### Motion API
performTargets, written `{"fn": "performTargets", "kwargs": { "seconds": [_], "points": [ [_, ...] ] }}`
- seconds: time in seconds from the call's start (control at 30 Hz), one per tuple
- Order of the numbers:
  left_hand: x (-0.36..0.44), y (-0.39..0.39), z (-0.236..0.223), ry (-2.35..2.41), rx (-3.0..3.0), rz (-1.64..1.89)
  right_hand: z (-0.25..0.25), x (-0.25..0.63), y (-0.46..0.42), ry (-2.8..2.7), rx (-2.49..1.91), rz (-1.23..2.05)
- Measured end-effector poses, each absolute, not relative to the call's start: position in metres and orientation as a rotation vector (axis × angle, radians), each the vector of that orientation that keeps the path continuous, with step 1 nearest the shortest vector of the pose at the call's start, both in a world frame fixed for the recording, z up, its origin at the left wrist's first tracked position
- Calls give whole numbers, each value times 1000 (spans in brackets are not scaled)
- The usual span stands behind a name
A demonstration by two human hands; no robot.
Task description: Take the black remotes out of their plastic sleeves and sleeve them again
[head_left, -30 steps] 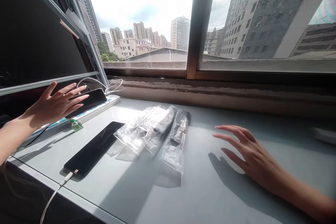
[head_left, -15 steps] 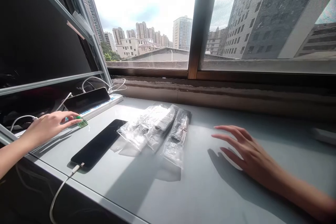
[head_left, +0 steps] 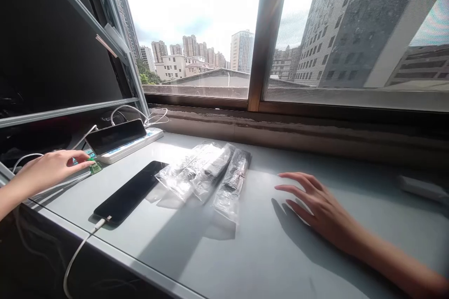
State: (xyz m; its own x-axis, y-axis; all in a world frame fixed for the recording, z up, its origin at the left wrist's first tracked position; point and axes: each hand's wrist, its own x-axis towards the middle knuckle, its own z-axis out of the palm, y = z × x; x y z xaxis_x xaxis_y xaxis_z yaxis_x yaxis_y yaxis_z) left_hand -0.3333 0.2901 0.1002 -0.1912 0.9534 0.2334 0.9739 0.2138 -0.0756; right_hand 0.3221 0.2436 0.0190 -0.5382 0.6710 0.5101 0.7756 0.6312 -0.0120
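Observation:
My left hand (head_left: 49, 170) reaches over the left edge of the grey table (head_left: 273, 247), its fingertips touching a small green piece (head_left: 94, 167) beside a white power strip (head_left: 133, 145). Whether the fingers grip the piece is unclear. A black phone (head_left: 115, 136) lies on the strip. A second black phone (head_left: 130, 192) lies flat on the table with a white cable (head_left: 79, 250) plugged in. My right hand (head_left: 317, 208) rests on the table with fingers spread, holding nothing, to the right of several clear plastic bags (head_left: 206, 175) with dark contents.
A window frame (head_left: 268, 37) and sill (head_left: 280, 124) run along the table's far side. A metal shelf rail (head_left: 70, 110) and dark shelving stand on the left. White cables (head_left: 140, 114) loop behind the power strip. A pale object (head_left: 423, 187) lies at far right.
My left hand has come off the phone on the power strip and dropped to the small green piece at the strip's near end. My right hand has stayed in place.

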Motion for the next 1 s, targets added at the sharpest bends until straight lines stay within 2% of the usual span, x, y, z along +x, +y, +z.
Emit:
{"fn": "performTargets", "kwargs": {
  "seconds": [0.17, 0.4, 0.47, 0.57, 0.8, 1.0],
  "points": [
    [-329, 286, 102, -2338, -1777, -163, 19, 322, 243, -2392, -1132, -259],
    [-290, 275, 127, -2114, -1564, -518, 23, 317, 247, -2346, -1092, -292],
    [-257, 282, 138, -2038, -1477, -605, 24, 316, 248, -2315, -1093, -298],
    [-187, 297, 145, -1901, -1785, -806, 24, 316, 250, -2276, -1095, -290],
    [-14, 340, 106, -1534, -2407, -760, 27, 319, 244, -2288, -1064, -309],
    [50, 369, 96, -1640, -2474, -770, 28, 316, 244, -2342, -1020, -203]
  ]
}}
